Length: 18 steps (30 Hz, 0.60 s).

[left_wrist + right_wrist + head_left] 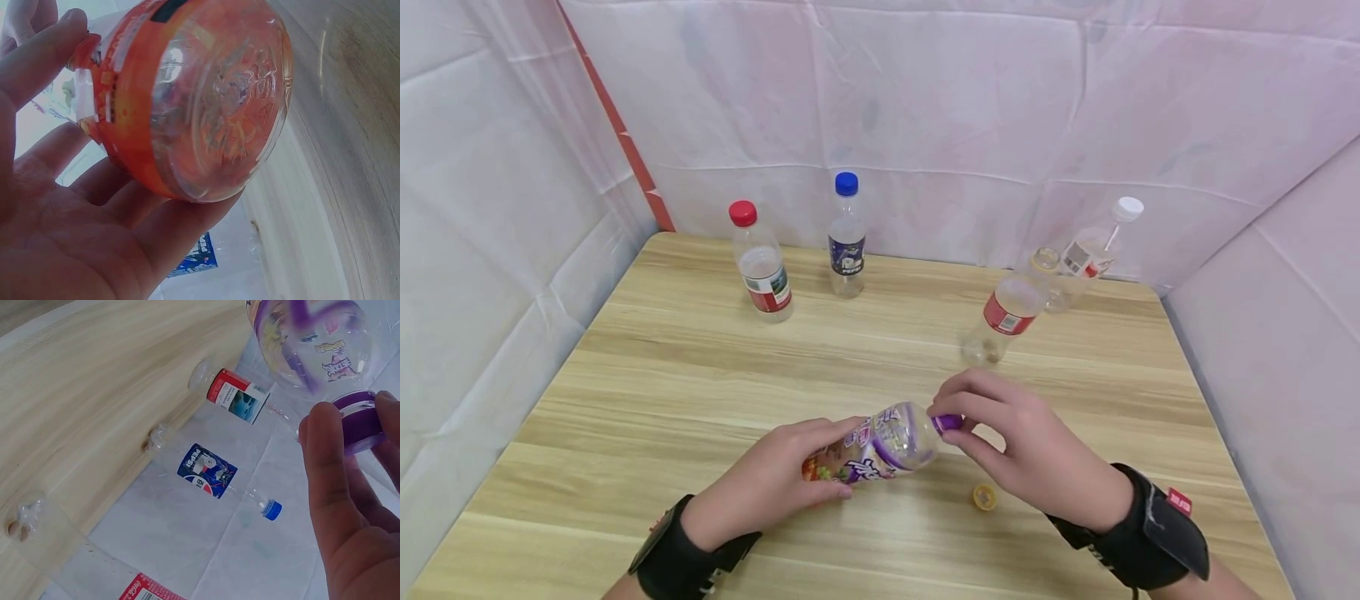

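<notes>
A clear plastic bottle (pixel 910 437) with a purple and orange label lies tilted above the table, its neck pointing right. My left hand (pixel 782 471) grips its body; the left wrist view shows fingers and thumb around the label, close to the ribbed bottle base (pixel 231 94). With thumb and fingers my right hand (pixel 1015 433) pinches the purple cap (pixel 360 422) at the bottle's neck. Whether the cap is threaded tight cannot be seen. On the table below the right hand lies a small round yellow cap (pixel 984 497).
Behind stand a red-capped bottle (pixel 763 271), a blue-capped Pepsi bottle (pixel 847 254), a red-labelled Coca-Cola bottle (pixel 1009 312) without a visible cap, and a white-capped bottle (pixel 1086 254). White cloth walls (pixel 925 100) border the wooden table (pixel 662 375).
</notes>
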### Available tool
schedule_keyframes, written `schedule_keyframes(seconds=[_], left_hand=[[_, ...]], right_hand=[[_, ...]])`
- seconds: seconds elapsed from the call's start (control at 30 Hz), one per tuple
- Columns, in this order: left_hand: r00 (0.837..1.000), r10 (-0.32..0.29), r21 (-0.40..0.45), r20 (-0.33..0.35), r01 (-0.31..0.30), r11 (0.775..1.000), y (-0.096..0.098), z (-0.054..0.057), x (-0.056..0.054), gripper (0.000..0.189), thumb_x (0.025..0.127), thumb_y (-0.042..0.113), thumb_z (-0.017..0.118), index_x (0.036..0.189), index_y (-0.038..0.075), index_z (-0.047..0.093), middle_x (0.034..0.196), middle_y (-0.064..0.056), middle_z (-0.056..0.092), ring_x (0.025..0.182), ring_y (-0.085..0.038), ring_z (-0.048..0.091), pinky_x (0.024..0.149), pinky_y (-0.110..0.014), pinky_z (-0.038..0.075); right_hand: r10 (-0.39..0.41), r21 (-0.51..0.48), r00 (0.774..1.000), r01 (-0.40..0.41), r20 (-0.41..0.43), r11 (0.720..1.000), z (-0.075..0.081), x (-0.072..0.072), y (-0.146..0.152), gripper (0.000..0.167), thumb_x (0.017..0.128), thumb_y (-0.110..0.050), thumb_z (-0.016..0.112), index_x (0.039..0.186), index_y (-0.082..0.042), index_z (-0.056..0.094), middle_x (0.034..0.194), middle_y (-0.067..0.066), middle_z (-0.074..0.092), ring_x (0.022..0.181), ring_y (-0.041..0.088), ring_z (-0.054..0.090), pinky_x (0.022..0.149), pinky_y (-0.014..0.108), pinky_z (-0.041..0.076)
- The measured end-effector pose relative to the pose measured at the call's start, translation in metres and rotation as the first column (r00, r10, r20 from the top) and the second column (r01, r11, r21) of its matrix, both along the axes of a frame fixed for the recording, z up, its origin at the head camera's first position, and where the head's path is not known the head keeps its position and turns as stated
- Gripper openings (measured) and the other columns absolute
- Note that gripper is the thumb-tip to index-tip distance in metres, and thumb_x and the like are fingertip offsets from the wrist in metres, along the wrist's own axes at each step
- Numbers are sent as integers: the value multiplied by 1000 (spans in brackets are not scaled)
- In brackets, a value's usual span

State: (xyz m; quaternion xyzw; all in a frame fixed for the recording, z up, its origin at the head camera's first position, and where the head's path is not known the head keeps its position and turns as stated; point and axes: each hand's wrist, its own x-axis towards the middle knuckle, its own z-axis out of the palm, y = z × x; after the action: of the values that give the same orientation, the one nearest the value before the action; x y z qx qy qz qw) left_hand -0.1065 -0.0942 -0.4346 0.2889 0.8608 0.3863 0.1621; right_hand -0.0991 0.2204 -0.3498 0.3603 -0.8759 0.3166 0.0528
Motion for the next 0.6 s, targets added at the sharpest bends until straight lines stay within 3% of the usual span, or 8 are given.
schedule_keyframes(seconds=[0.17,0.33,0.5,0.6], left_hand=[[1000,1,1,13,-1,1000,-1,-1,0,73,90,36,84,153,46,48,132,18,66,113,-1,62,100,-33,56],[1000,3,4,6,-3,1000,0,-1,0,73,90,35,84,153,45,48,134,16,66,113,-1,62,99,-33,56],[1000,5,-14,-16,-6,1000,1,0,0,73,90,37,84,153,46,48,131,17,67,108,-1,62,95,-30,56],[999,8,-23,-36,-9,1000,1,-1,0,74,89,37,84,153,46,48,129,16,67,107,-1,62,93,-30,56]], right_hand=[[15,18,1000,-15,2,1000,1,1,0,43,87,-6,85,123,-23,70,124,-10,63,106,3,62,84,20,59],[-89,58,993,84,78,995,2,1,-3,53,93,-22,81,142,-22,60,132,-6,64,102,2,65,82,25,62],[-220,58,953,212,210,976,4,-1,-8,41,99,-30,73,137,-20,62,107,-10,68,84,0,63,72,22,58],[-220,42,959,216,181,975,1,-2,-10,24,98,-27,75,120,-21,70,94,-14,66,76,1,58,65,21,55]])
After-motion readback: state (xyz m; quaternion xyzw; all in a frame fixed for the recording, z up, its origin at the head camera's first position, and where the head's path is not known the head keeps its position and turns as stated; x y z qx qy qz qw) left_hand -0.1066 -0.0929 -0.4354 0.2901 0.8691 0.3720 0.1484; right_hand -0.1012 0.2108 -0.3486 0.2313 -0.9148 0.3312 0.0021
